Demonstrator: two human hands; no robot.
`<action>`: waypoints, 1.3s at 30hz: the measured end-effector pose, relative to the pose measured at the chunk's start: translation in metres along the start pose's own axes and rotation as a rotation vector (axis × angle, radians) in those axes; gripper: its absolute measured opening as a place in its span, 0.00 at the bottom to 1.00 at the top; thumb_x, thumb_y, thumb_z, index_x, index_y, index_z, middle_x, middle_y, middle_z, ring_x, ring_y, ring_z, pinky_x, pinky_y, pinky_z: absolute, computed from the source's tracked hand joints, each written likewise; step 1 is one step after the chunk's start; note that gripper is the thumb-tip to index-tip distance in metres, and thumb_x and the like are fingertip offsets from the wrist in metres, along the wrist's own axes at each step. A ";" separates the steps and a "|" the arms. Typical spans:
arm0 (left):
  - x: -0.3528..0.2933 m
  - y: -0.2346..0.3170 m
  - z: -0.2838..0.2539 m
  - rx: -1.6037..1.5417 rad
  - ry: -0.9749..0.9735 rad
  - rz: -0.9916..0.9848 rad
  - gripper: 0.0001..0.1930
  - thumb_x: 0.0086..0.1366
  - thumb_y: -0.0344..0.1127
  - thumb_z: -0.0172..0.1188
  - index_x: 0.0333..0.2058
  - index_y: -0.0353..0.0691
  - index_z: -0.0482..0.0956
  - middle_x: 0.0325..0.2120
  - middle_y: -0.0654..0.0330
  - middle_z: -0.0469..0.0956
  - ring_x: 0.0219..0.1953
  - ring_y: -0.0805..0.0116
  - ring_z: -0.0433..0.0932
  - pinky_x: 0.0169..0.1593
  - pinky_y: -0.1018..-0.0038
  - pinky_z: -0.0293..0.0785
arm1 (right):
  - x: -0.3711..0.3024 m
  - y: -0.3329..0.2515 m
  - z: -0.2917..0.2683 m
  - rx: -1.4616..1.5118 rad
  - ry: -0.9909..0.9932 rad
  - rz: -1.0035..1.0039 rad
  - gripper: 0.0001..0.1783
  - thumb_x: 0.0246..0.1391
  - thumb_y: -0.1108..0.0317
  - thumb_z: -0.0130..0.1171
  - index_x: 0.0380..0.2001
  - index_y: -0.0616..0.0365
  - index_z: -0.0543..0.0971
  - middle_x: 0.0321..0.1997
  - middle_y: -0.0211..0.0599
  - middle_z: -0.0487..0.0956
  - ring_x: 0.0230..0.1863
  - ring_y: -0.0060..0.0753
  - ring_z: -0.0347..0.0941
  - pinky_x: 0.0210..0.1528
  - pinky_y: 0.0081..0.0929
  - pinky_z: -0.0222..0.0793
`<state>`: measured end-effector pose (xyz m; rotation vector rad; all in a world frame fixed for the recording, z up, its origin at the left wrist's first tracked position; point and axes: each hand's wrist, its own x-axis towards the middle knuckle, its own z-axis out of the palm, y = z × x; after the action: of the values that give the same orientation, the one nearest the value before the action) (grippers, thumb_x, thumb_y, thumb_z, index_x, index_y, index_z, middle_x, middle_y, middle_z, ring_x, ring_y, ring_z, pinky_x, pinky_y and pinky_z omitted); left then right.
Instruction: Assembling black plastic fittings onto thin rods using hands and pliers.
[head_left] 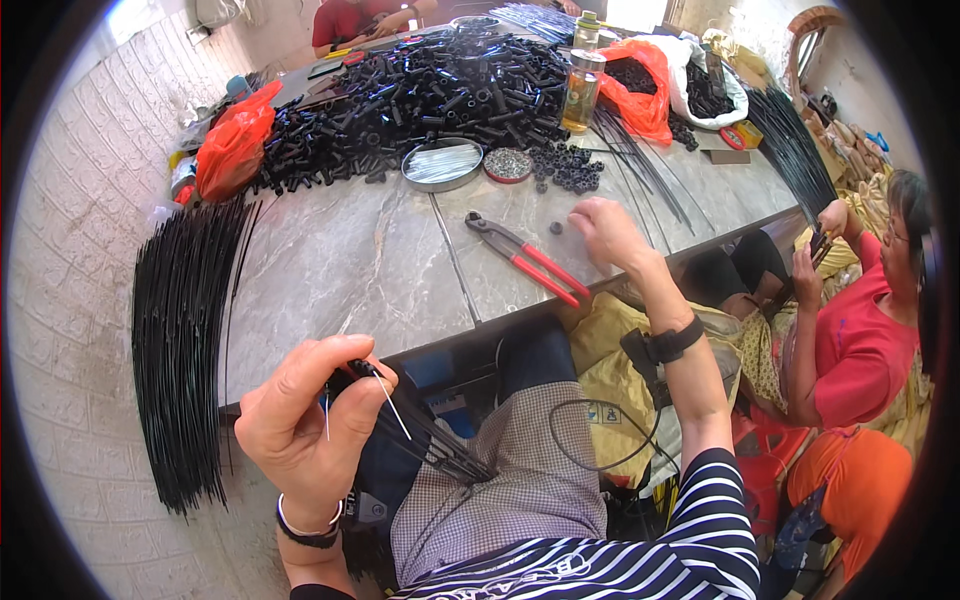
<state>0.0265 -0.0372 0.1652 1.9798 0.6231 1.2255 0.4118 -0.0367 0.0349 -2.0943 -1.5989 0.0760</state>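
Note:
My left hand (310,415) is closed, thumb against fingers, on the upper end of a small bundle of thin black rods (445,448). The rods slant down to my lap. A thin white strip (393,402) sticks out at the pinch. Over the table's near part, my right hand (612,236) has its fingers curled together; whatever they hold, if anything, is hidden. Just left of its fingertips lies a small black cap (556,228). Red-handled pincers (530,262) rest on the table between my hands.
A big heap of black tubes (430,95) covers the far table. Before it stand a tin of white strips (442,163), a dish of small metal pieces (508,165) and loose black caps (568,167). Long black rods (185,350) overhang the left edge. A person (860,330) sits at right.

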 end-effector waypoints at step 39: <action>0.011 -0.021 -0.003 -0.102 -0.059 -0.011 0.18 0.55 0.25 0.64 0.46 0.31 0.76 0.34 0.57 0.81 0.37 0.78 0.78 0.38 0.79 0.77 | -0.090 -0.279 -0.090 0.008 0.201 -0.593 0.18 0.42 0.78 0.56 0.41 0.66 0.76 0.45 0.42 0.76 0.45 0.41 0.75 0.41 0.33 0.74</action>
<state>0.0273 -0.0152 0.1554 1.9181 0.5313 1.1650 0.1660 -0.0992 0.2073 -1.4875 -2.0061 -0.3178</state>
